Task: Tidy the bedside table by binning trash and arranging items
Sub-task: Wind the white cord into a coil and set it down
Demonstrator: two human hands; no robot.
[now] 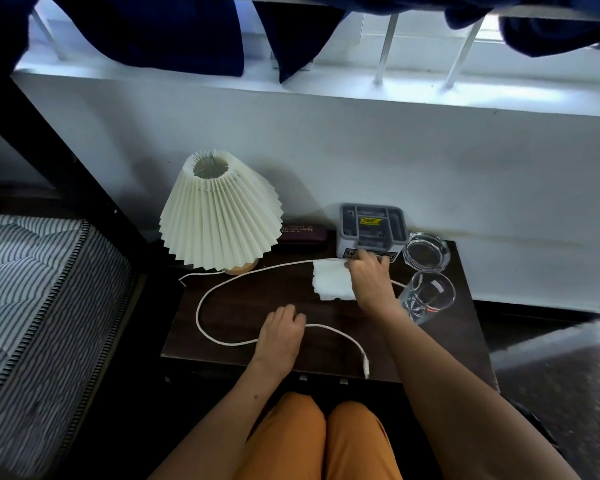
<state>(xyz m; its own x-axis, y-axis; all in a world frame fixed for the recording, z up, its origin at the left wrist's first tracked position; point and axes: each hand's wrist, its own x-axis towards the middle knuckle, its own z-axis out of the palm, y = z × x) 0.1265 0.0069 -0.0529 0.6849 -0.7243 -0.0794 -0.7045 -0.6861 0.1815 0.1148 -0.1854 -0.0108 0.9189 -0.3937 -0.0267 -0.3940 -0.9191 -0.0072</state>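
A dark wooden bedside table [243, 310] carries a long white cable [201, 306] that loops across it, its plug end [365, 365] near the front edge. My left hand [283, 332] is closed over the cable at mid-table. My right hand [371, 275] rests on the right edge of a white tissue [329, 280], fingertips reaching the grey organiser box [373, 226] behind it. Whether the right hand pinches the tissue is hidden.
A pleated cream lamp [219, 209] stands at the back left, a dark glasses case [303, 233] beside it. A glass ashtray [426, 251] and a drinking glass [426, 296] stand at the right edge. A striped mattress [39, 289] lies to the left.
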